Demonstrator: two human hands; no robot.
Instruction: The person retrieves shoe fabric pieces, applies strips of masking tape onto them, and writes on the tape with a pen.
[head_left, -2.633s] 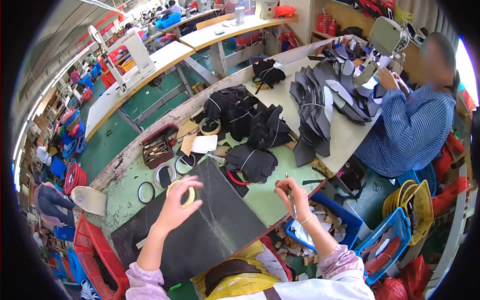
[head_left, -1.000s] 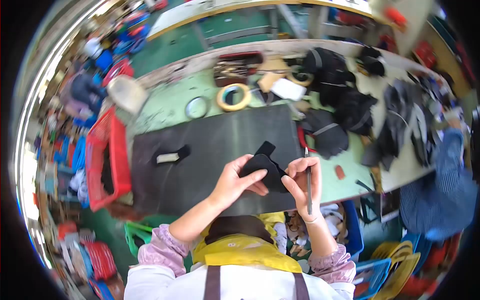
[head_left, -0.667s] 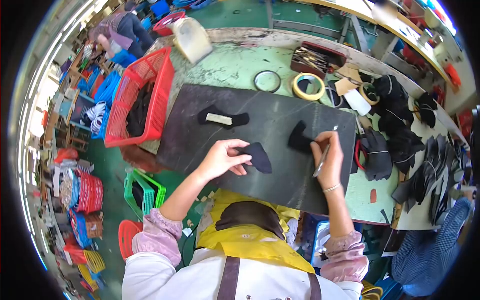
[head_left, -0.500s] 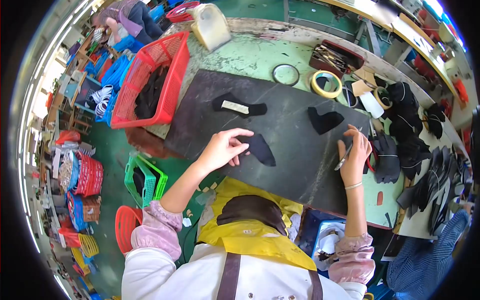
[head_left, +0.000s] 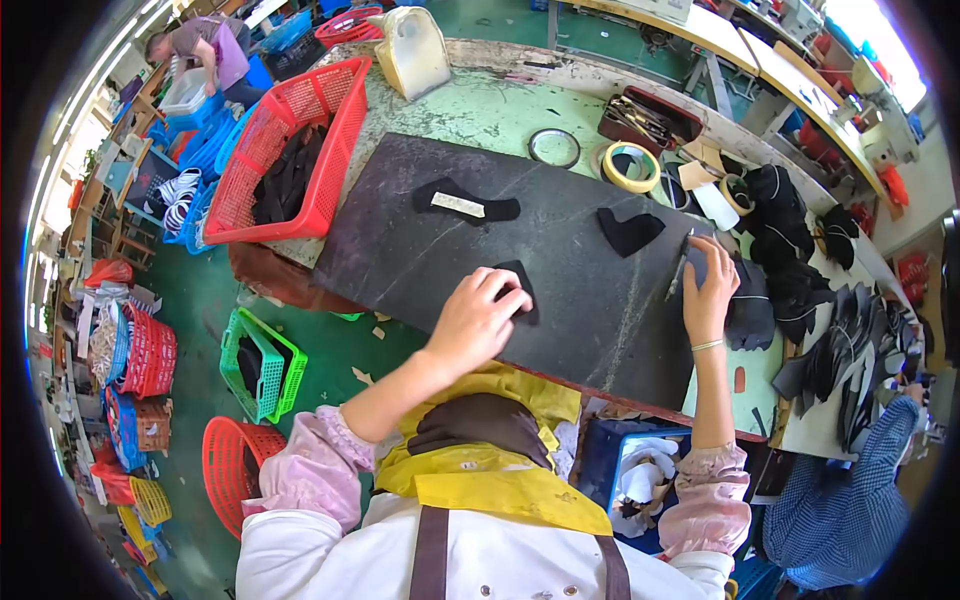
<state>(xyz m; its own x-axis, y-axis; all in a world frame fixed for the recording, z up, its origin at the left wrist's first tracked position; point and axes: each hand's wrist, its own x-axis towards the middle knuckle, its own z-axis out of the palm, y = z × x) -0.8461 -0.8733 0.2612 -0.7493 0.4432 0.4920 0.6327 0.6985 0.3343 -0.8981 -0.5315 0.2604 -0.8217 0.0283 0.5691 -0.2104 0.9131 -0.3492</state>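
My left hand [head_left: 484, 312] is over a small black fabric piece [head_left: 519, 279] near the front of the dark mat [head_left: 585, 310]. Its fingers are curled onto the piece and cover part of it. At the mat's right side my right hand [head_left: 710, 288] has its fingers apart, beside a slim silver pen-like tool [head_left: 677, 272] that appears to lie on the mat. A curved black piece with a pale strip [head_left: 458, 204] lies farther back. Another black piece, bent like a V [head_left: 630, 232], rests nearer the right hand.
A red basket [head_left: 225, 200] of dark pieces stands at the left. Tape rolls [head_left: 630, 167], a metal ring [head_left: 554, 148] and a tool box [head_left: 650, 118] sit behind the mat. Bundled black pieces [head_left: 790, 240] line the right. A person [head_left: 205, 50] bends over bins at the far left.
My left hand has moved right and down over the black piece, its fingers now curled. My right hand has opened away from the silver tool. The far person has turned toward the bins.
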